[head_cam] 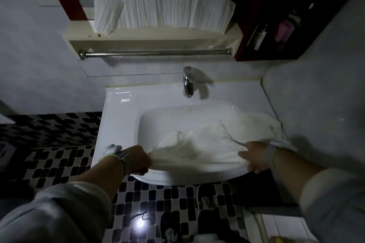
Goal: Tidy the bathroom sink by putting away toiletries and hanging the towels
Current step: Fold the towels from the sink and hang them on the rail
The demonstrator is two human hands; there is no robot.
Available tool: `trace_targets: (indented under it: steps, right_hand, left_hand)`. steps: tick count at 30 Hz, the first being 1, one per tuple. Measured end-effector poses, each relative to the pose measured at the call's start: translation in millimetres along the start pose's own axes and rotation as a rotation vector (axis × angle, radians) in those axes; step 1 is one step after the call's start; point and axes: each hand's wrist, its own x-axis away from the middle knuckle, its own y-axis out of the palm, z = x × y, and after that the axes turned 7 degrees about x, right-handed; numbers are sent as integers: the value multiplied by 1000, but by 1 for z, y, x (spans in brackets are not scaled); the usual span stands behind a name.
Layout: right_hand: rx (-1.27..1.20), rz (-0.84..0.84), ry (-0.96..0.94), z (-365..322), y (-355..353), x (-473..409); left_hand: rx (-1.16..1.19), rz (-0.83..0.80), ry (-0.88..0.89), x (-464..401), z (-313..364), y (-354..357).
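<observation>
**Both hands on the towel at the sink's front edge**

Grey sleeves fill the bottom corners, at about 7 and 5 o'clock, with bare forearms reaching up from them toward the basin. At the end of the left forearm, the left hand (139, 161) is closed around the left corner of a white towel (199, 144), fingers curled under the cloth at the sink's front rim. Over at 4 o'clock from the basin's middle, the right hand (254, 159) pinches the towel's right side, thumb on top and fingers tucked beneath; motion blur softens the fingertips, so how tightly they close is hard to judge.

Spread loosely, the towel lies across the front half of the white sink (122, 116), its far right corner draped up over the counter edge at 3 o'clock. It shows faint dark marks.

At 12 o'clock from the basin stands a chrome faucet (187, 85). Higher still, a bare metal towel bar (156, 53) runs beneath a cream shelf (150, 40). A dark red cabinet (254, 16) sits at 1 o'clock, holding blurred bottles. Black-and-white mosaic floor tiles (59, 156) spread below the sink.
</observation>
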Motion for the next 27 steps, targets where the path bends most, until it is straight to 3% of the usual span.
trace_targets:
  steps: [4,7,11,13,16,18,23,27]
  right_hand:
    - [-171,10,-8,12,7,-4]
    - [-101,40,-60,11,0,-9]
    - [-75,84,-140,-6,-26,-16]
    - [-68,209,-233,-18,-40,-18]
    - [-129,311,-317,-30,-63,-18]
    - [-103,276,-278,-30,-67,-22]
    - [-114,-46,-79,-2,-53,-35]
    - [4,-149,-22,14,-49,-44]
  left_hand:
    - [351,-60,-23,0,-21,13]
    - [504,-93,0,9,-20,14]
    - [658,-41,72,24,5,3]
    - [696,53,126,28,19,-8]
    - [683,219,174,26,38,-19]
    - [687,253,150,21,38,-20]
    - [656,54,-84,16,22,3]
    - [282,-22,-147,11,22,23]
